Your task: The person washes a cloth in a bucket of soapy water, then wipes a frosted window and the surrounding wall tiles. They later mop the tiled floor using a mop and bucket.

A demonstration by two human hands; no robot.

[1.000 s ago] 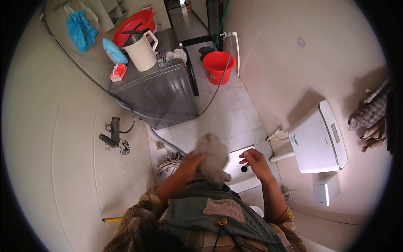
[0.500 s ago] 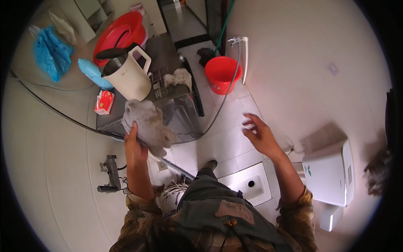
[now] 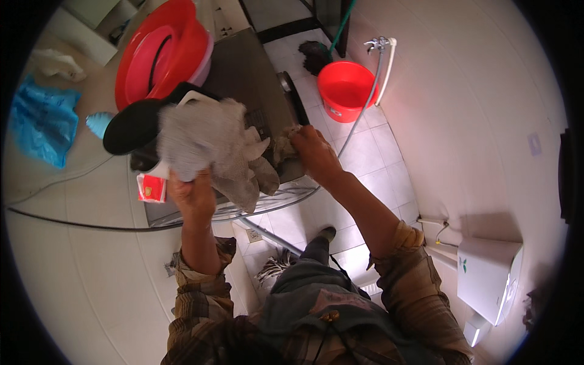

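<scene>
Over the near-left part of the dark grey washing machine [image 3: 240, 64], a grey cloth [image 3: 198, 134] hangs from the left hand [image 3: 193, 194], whose grip is narrow and holds the cloth by its lower edge. At the machine's near-right edge, the right hand [image 3: 316, 155] has its fingers curled against a crumpled off-white rag [image 3: 283, 148]; whether that grip is pinched on the rag cannot be told.

Principal risk: the loose cloth could catch the cream jug [image 3: 160, 171] or its raised dark lid [image 3: 131, 126] on the machine's left side and tip it, since the cloth hides most of the jug; contact cannot be confirmed. A hasty pull on the rag could also drop it over the machine's near edge. Lesser risk: the tissue pack [image 3: 151, 188], at the machine's near-left corner, could be nudged off by the left wrist.

Compared with the frame half a second earlier, the right hand has come from mid-air, to the right of the machine, onto the rag. The grey cloth has moved from the machine's front edge to farther over its top, masking a jug formerly in plain view.
</scene>
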